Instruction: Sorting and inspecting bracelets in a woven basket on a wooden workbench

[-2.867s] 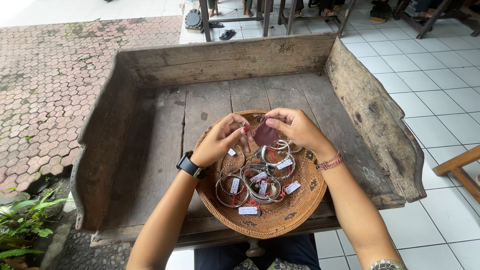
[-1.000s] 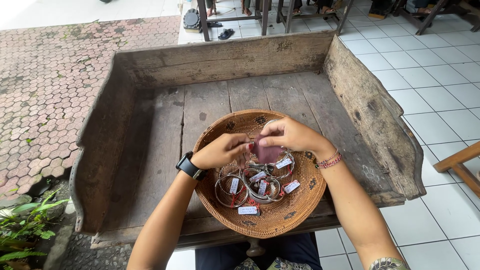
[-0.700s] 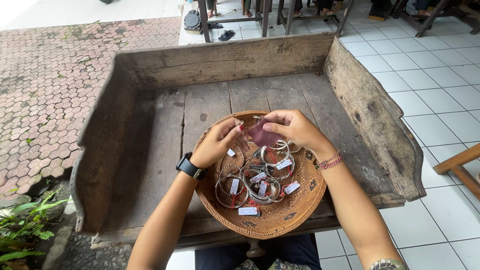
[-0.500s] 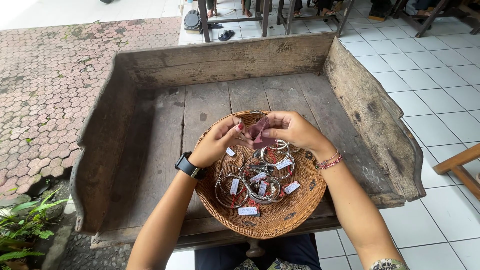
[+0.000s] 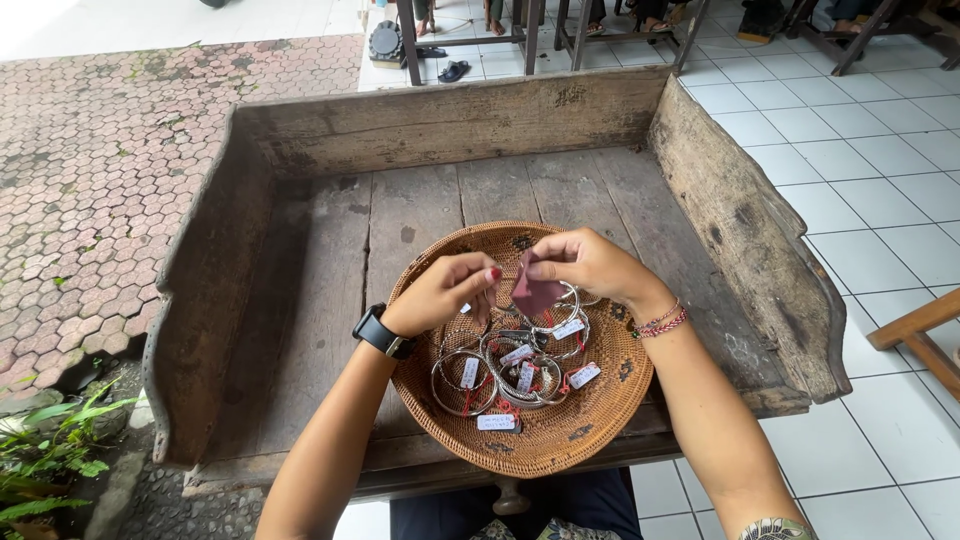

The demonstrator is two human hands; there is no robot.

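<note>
My right hand point(image 5: 590, 265) pinches a small maroon cloth point(image 5: 536, 293) above a round woven basket point(image 5: 560, 455). My left hand point(image 5: 447, 292), with a black watch on its wrist, is pinched on a small silver piece with a white tag point(image 5: 466, 308); the fingers hide most of it. The two hands nearly meet at the cloth. Below them in the basket lie several silver bangles point(image 5: 520, 368) with red strings and white tags. The basket rests on an old wooden bench-like tray point(image 5: 450, 120) with raised sides.
White floor tiles lie to the right, with a wooden chair part point(image 5: 915, 325) at the edge. Hexagonal brick paving and a green plant point(image 5: 50, 450) are on the left. Furniture legs, a sandal point(image 5: 455, 68) and other people's feet show beyond the tray.
Both hands have shifted slightly lower over the basket. The cloth has been folded and turned between my fingers against the silver piece.
</note>
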